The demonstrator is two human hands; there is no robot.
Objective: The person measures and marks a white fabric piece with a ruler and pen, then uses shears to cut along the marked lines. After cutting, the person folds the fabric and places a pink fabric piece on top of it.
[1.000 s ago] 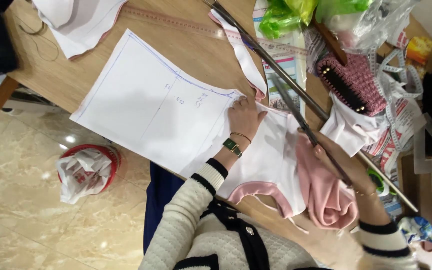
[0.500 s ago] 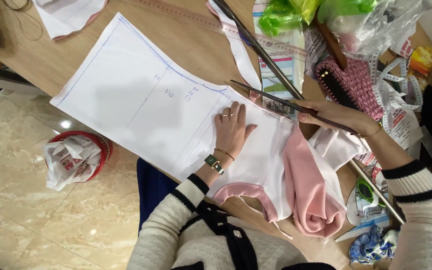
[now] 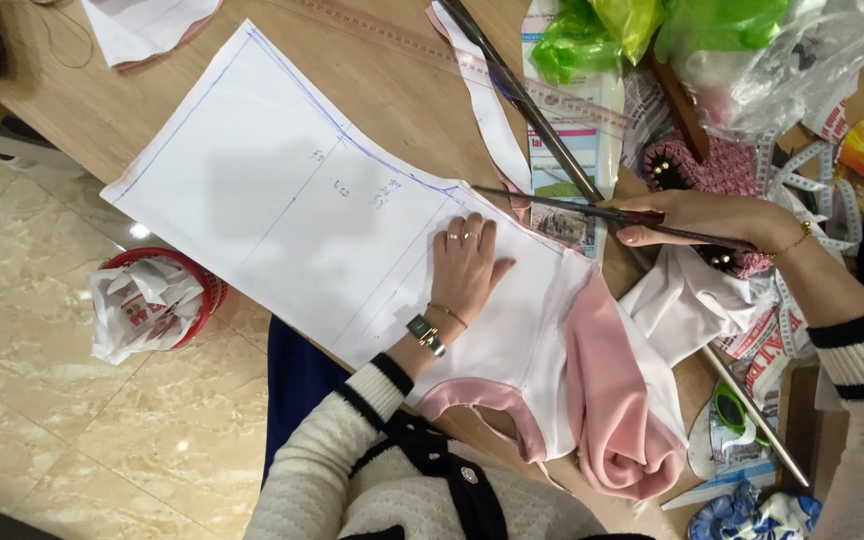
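Note:
My left hand (image 3: 467,265) lies flat, fingers apart, pressing a white paper pattern (image 3: 292,190) with blue drawn lines onto pink fabric (image 3: 607,400) on a wooden table (image 3: 382,80). My right hand (image 3: 702,218) grips long dark scissors (image 3: 562,205). Their blades point left along the upper edge of the pattern, just beyond my left fingertips. A cut strip of white and pink fabric (image 3: 487,110) trails away past the blades.
A long metal ruler (image 3: 522,95) runs diagonally across the table. Green and clear plastic bags (image 3: 692,40), a pink knitted pouch (image 3: 712,170), printed papers and a measuring tape crowd the right side. A red waste bin (image 3: 152,300) stands on the marble floor at the left.
My right hand has come up from the pink fabric to the pattern's upper edge with the scissors. My left hand has flattened onto the pattern. The view has shifted.

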